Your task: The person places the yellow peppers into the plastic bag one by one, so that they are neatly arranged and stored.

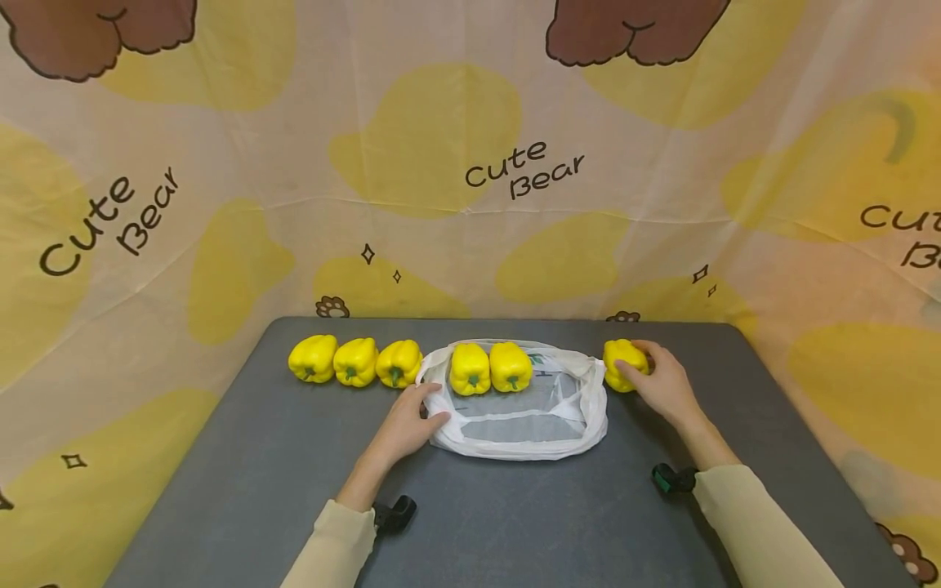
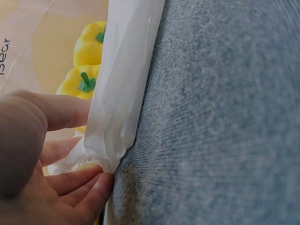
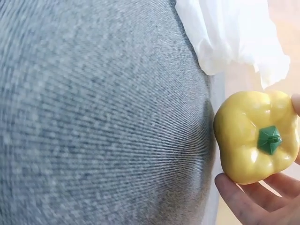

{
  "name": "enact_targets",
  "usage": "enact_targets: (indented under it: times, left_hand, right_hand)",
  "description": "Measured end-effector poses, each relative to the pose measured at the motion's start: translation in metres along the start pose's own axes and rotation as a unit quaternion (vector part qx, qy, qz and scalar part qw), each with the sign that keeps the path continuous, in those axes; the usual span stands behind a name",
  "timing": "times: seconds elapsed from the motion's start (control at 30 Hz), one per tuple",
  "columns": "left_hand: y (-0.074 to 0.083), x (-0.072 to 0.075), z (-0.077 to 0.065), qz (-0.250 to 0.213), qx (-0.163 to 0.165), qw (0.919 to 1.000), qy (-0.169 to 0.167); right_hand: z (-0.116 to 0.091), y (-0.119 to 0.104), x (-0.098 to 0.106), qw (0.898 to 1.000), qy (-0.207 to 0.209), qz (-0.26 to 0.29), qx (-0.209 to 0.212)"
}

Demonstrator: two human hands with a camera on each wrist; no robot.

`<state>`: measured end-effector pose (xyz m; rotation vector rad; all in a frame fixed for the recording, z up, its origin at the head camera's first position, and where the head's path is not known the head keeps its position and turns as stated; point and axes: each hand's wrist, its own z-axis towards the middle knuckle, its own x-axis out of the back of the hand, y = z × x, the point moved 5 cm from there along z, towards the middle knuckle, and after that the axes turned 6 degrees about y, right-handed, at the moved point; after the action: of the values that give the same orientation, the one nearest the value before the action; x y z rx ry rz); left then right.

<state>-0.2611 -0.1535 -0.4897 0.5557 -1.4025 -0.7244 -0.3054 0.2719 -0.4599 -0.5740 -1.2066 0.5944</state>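
Observation:
A white plastic bag (image 1: 507, 450) lies on the table with its mouth spread wide. Two yellow bell peppers (image 1: 470, 370) sit side by side within its rim, green stems toward me. At the bag's left edge my left hand (image 1: 404, 423) holds the rim; in the left wrist view the thumb and fingers are around the white plastic (image 2: 119, 79). Just right of the bag, my right hand (image 1: 665, 384) grips another yellow bell pepper (image 1: 620, 365). The right wrist view shows this pepper (image 3: 253, 136) stem-on, fingers along its side.
Three more yellow bell peppers (image 1: 356, 363) stand in a row left of the bag, near the back of the grey table (image 1: 294, 465). Behind the table hangs a printed cloth (image 1: 412, 163) with bear drawings and lettering.

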Motion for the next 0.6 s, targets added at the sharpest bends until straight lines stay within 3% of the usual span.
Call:
enact_targets:
  times: [0.6]
  left_hand:
    - [0.001,-0.001,0.000,0.000,0.002,1.0000,-0.001]
  right_hand:
    - [-0.004,-0.025,0.023,0.999,0.030,0.023,0.012]
